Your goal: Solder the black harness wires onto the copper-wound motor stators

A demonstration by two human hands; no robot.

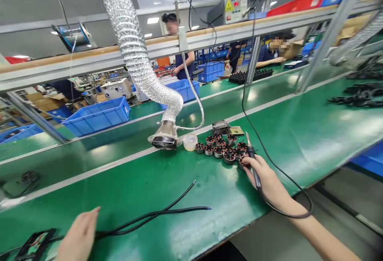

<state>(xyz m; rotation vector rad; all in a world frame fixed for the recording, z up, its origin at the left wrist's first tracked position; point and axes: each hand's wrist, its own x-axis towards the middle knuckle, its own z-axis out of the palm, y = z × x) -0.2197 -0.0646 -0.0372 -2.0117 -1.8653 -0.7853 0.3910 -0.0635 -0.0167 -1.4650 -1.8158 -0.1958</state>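
My right hand (267,179) is closed round the dark handle of a soldering iron (251,151), its tip pointing up and away. Its fingertips are at the near edge of a cluster of round motor stators (229,157) with copper windings; one stator lies at or under the fingers, and I cannot tell if they grip it. At the lower left, my left hand (78,235) is slightly blurred, fingers stretched out, over black cables (149,215) that run out to the right with two bare ends. Left of it lies a black frame-shaped part (36,245) with thin wires, cut by the picture's edge.
A silver extraction hose (134,50) hangs down to a hood (164,136) over the green bench (125,189). Beside it sit a tape roll (190,142) and a small metal stand (221,127). The iron's cord loops by my right forearm. Blue bins (98,115) and other people are beyond.
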